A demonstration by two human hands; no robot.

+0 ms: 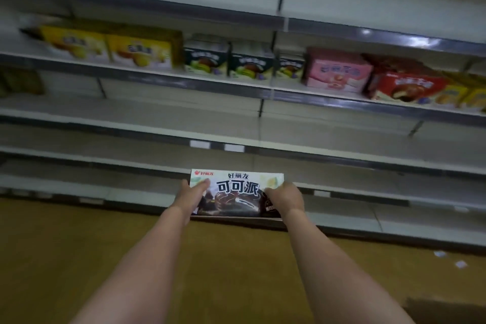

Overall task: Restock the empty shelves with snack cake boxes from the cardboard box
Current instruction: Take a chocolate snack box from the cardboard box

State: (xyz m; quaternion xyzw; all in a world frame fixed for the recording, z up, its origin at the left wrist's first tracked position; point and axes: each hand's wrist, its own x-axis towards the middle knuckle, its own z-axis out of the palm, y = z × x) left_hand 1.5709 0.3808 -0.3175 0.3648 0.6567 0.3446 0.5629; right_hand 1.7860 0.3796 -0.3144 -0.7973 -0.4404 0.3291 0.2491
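Snack cake box (pixel 236 193), white and dark with a chocolate cake pictured on its face, was held at arm's length in front of a low shelf (pixel 394 193) of the store shelving, its printed face turned up toward the camera and its long edge running left to right. The left hand (pixel 190 196) gripped its left end, thumb lying across the printed face; the right hand (pixel 285 198) gripped its right end, fingers curled over the upper right corner. Both forearms were bare and stretched forward, nearly parallel, with the box between the two hands. Whether the box touched the shelf could not be told.

The lower shelves around the box carried no goods in view; small white price tags (pixel 200 144) sat on the shelf edge above it. Higher up, one stocked shelf bore a row of boxes, blurred: yellow boxes (pixel 139 51) at left, dark green boxes (pixel 249 63) in the middle, a pink box (pixel 338 71) beside them, and a red box (pixel 405 87) further right, with more yellow packs at the far right. A tan floor (pixel 79 258) lay below the shelving. The corner of a cardboard box (pixel 447 310) showed at the lower right, well apart from the hands.
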